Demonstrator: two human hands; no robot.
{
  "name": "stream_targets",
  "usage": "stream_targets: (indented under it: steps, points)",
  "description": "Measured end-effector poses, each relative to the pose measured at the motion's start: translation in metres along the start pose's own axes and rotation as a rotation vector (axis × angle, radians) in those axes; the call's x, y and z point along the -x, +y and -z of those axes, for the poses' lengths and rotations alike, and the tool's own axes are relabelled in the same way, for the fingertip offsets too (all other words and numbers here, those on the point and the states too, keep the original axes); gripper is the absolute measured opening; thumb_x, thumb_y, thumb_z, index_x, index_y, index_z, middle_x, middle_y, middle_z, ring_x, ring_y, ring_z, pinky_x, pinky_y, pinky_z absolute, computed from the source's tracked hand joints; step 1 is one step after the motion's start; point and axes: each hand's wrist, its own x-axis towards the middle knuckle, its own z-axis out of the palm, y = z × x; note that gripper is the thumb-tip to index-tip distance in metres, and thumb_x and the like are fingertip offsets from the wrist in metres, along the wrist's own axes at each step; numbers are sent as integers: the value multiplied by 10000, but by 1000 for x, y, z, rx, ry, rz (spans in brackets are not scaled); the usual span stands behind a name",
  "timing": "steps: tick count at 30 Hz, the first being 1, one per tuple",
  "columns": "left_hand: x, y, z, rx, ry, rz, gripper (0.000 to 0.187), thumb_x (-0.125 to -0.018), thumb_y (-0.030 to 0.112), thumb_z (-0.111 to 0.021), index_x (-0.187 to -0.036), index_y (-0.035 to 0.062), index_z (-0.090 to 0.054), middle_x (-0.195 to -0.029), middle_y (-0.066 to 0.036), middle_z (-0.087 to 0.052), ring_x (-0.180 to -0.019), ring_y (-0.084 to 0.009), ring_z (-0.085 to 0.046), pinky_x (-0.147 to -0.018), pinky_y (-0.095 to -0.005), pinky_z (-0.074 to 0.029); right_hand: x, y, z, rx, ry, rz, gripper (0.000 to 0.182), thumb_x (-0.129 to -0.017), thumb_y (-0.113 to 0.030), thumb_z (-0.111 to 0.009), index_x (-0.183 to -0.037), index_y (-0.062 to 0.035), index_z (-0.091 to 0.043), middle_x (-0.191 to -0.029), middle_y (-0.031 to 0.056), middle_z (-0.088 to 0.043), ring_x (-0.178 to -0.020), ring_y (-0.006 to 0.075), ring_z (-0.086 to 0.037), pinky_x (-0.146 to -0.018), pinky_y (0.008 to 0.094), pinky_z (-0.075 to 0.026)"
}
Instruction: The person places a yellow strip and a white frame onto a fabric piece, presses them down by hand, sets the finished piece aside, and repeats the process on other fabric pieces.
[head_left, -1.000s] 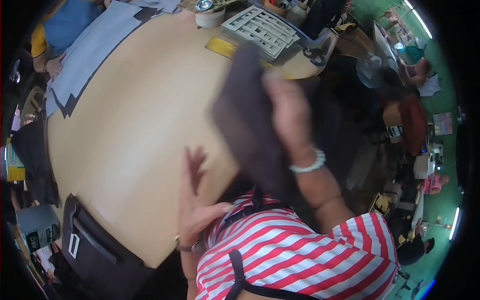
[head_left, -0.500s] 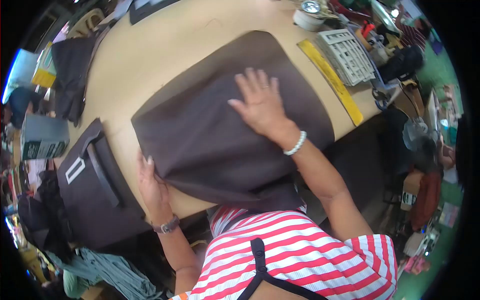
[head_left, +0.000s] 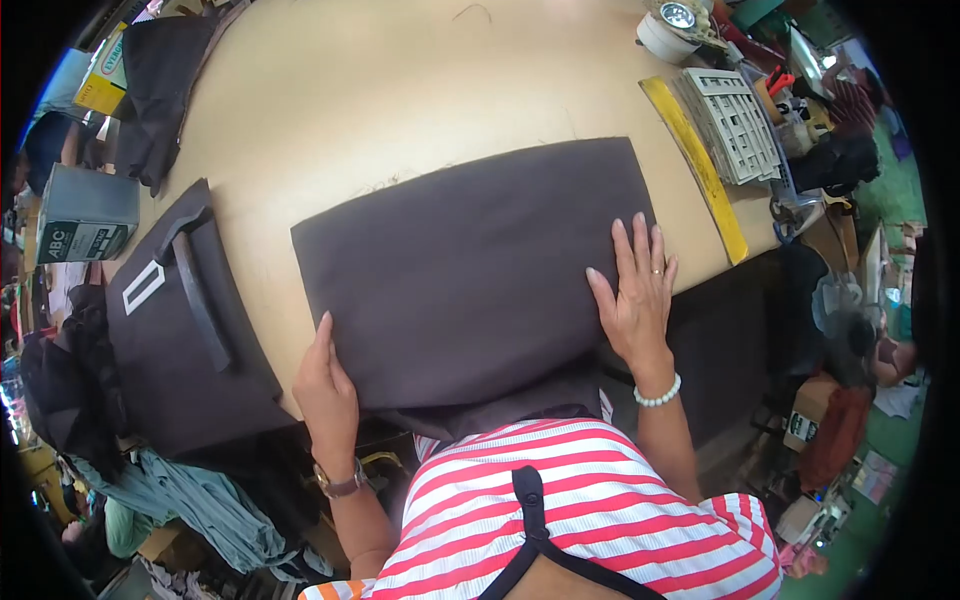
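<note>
A dark brown fabric piece (head_left: 470, 270) lies on the table in front of me, its near part hanging over the edge against my body. At its right edge my right hand (head_left: 637, 305) rests flat, fingers stretched and slightly apart. My left hand (head_left: 327, 385) stands upright along the left edge with its fingers extended against the cloth. Whether any fingertips are under that edge is hard to see. To the left, a dark hammer (head_left: 200, 290) and a white rectangular frame (head_left: 143, 288) lie on another dark fabric piece (head_left: 190, 395).
A yellow ruler (head_left: 700, 175) and a stack with a white slotted panel (head_left: 735, 125) lie at the right. Beyond are scissors (head_left: 795, 220) and a white tape roll (head_left: 668, 38). A metal can (head_left: 88, 212) stands left. Loose threads (head_left: 380, 185) lie behind the fabric.
The fabric's far edge has come nearer, and the cloth lies flatter and straighter. My right hand has moved from its middle to the right edge. My left hand stays by the left edge.
</note>
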Motion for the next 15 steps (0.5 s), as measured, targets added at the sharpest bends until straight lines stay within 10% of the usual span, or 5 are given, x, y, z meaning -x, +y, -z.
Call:
stream_targets:
  steps: [3, 6, 12, 15]
  points:
    - [16, 15, 7, -191, -147, 274, 338, -905, 42, -555, -1242, 33, -585, -1118, -218, -631, -1055, -358, -600, -900, -385, -461, 8, 0, -2, -8, 6, 18, 639, -899, -405, -564, -1433, -110, -373, -1500, 184, -295, -1370, 436, -256, -1049, 667, -180]
    - [16, 34, -6, -415, 209, -135, 420, -860, 70, -627, -1277, 73, -567, -1282, -215, -524, -1190, -379, -503, -954, -427, -423, 9, -1, 0, 12, 10, 20, 640, -893, -408, -571, -1423, -101, -385, -1487, 188, -312, -1364, 434, -267, -1041, 677, -180]
    - [-7, 101, -55, -49, -350, -666, 884, -658, 424, -809, -1409, 155, -428, -1494, -198, -290, -1389, -395, -243, -1097, -580, -199, -7, 32, 14, -68, 207, -65, 563, -903, -412, -555, -1319, -42, -475, -1393, 193, -422, -1329, 403, -338, -1034, 656, -217]
    - [-7, 97, -76, -93, -440, -633, 966, -632, 428, -821, -1445, 173, -364, -1519, -186, -236, -1411, -388, -187, -1097, -613, -160, -22, 98, 21, 106, 394, -294, 535, -905, -409, -562, -1263, -15, -502, -1346, 200, -459, -1294, 368, -387, -1009, 637, -268]
